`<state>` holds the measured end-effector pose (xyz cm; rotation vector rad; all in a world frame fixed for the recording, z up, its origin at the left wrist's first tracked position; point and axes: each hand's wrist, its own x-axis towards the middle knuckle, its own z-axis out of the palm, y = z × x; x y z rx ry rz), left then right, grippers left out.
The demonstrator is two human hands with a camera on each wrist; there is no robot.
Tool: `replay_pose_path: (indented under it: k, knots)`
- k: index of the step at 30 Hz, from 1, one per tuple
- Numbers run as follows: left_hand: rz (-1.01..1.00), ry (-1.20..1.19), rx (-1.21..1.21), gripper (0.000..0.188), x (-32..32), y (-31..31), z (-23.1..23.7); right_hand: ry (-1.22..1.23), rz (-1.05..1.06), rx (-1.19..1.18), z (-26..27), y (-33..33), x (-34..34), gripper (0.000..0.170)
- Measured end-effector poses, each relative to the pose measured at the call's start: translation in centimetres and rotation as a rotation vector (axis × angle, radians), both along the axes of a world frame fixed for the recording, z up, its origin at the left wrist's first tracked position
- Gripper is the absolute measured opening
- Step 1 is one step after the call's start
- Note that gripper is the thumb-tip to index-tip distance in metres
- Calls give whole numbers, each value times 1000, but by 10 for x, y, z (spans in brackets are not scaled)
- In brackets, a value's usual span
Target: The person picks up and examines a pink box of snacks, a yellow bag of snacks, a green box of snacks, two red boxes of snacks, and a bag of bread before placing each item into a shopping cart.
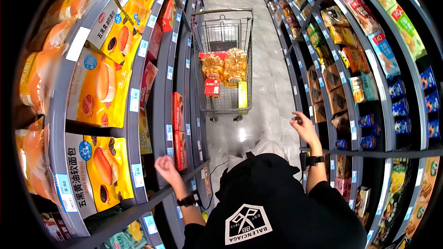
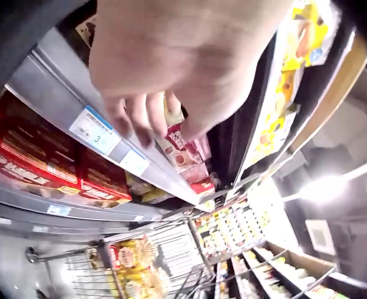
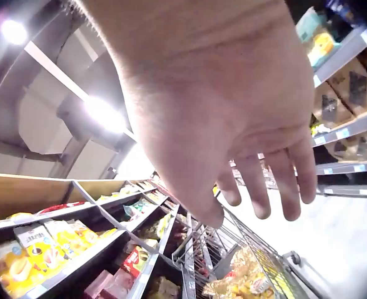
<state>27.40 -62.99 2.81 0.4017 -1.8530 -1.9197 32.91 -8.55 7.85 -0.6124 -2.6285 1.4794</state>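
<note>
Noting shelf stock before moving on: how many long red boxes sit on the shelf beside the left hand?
2 in view, end to end: the nearer box beside the hand, the farther box just beyond. More may be hidden behind.

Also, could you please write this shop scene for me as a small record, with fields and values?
place: aisle between left shelves and right shelves
left hand: empty, beside the left shelves
right hand: empty, fingers apart, toward the right shelves
cart: ahead of the person, touched by neither hand
cart load: golden packs, red box, yellow pack
left stock: includes yellow bread bags
right stock: includes blue packs
floor: grey, shiny
</note>
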Motion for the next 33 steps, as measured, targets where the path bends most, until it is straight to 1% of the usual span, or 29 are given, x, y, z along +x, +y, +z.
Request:
replay_pose_path:
  k: [1,3,5,6,7,9,10,12,13,15,16,17,18,19,20,21,22,25,27,30,31,33]
  knots:
    - [-126,-159,-51,33,12,11,4,-11,26,-20,-3,3,-5,43]
    - [-424,-434,-194,45,32,28,-7,-35,104,24,-4,11,-15,45]
    - [-686,-482,-904,62,49,47,-21,-70,151,41,-5,21,-23,46]
    - [-759,-662,-882,72,51,68,-4,-62,167,50,-6,26,-26,47]
    - [-763,-704,-828,70,49,88,-3,-54,184,59,-8,33,-29,48]
    - [-719,-589,-604,69,46,121,-13,-70,203,71,-12,48,-35,48]
    - [-702,-589,-596,69,44,134,-16,-89,220,82,-13,56,-38,48]
    - [-751,-535,-674,66,37,158,-15,-122,260,101,-17,72,-43,48]
    - [-731,-541,-668,66,35,169,-14,-142,287,121,-25,83,-47,49]
    - [-738,-548,-739,64,33,189,-17,-162,319,131,-25,97,-54,45]
    - [-720,-571,-740,64,34,198,-18,-145,322,121,-32,105,-58,40]
    - [-696,-578,-729,64,33,208,-9,-129,325,111,-37,114,-64,36]
    - [-737,-670,-767,64,29,217,8,-145,338,190,-33,120,-70,29]
    - [-780,-762,-800,65,28,227,17,14,408,203,-47,130,-76,24]
    - [-766,-788,-749,65,31,230,9,6,437,167,-45,137,-82,22]
    - [-758,-740,-722,66,32,234,5,-4,467,133,-40,140,-89,21]
    - [-734,-746,-700,66,35,238,0,7,453,116,-35,139,-96,19]
    - [-638,-754,-660,64,41,246,-7,-41,502,173,-36,145,-116,17]
    - [-612,-826,-635,63,32,256,20,-79,543,184,-36,145,-130,17]
    - [-594,-823,-643,62,20,257,16,-141,561,186,-32,133,-157,17]
    - [-587,-827,-630,62,14,257,13,-146,573,194,-38,130,-166,17]
    - [-605,-778,-715,61,-2,254,5,18,569,136,-40,117,-187,14]
